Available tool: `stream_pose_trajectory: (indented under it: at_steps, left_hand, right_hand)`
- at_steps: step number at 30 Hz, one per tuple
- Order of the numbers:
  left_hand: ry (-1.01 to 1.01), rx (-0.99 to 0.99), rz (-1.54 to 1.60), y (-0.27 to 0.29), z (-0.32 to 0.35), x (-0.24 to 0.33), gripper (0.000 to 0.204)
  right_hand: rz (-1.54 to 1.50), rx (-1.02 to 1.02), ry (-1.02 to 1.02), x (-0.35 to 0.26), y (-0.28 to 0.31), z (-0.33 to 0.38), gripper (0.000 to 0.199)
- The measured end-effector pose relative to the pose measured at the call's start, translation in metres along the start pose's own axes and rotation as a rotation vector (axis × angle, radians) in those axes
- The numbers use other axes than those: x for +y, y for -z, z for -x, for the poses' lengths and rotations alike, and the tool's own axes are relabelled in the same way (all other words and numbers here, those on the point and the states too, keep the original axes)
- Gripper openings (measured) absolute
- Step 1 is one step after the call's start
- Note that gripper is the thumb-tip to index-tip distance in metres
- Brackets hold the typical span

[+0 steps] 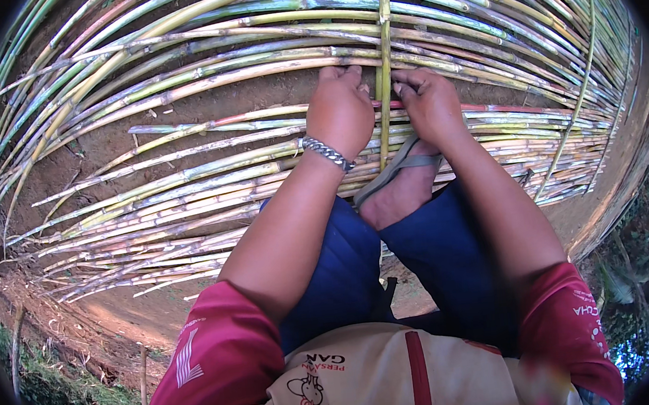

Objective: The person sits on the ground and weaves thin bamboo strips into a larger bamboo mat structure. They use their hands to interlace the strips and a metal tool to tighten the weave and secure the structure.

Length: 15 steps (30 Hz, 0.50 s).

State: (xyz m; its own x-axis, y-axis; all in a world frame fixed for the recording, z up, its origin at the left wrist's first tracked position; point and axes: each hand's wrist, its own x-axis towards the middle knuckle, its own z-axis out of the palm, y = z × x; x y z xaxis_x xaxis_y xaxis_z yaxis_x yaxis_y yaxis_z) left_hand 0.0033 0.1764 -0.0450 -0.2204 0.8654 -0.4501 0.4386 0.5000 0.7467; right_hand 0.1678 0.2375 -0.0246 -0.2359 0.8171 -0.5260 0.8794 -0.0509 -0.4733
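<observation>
Closely, left hand (342, 114) and right hand (430, 107) curled beside slender yellow-green crosspiece (385, 54), jointed round canes (251, 71), grips unclear

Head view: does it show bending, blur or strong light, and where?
Head view, distortion: the long canes curve toward the rim, while the cross strip looks nearly straight; the corners are black. Head view, focus: the bracelet looks fairly crisp, but a smear blurs the shirt at lower right. Head view, light: a bright bluish patch far lower right.
</observation>
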Motion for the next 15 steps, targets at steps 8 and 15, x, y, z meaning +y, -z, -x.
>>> stream_pose_trajectory:
  at_steps: [8,15]
  left_hand:
    - [0.168,0.193,-0.146,-0.024,0.001,0.018,0.015]
    - [0.125,0.239,-0.205,-0.030,0.004,0.016,0.012]
  right_hand:
    - [0.281,-0.081,0.083,-0.012,0.009,0.000,0.031]
    - [0.177,-0.052,0.081,-0.005,0.005,0.000,0.029]
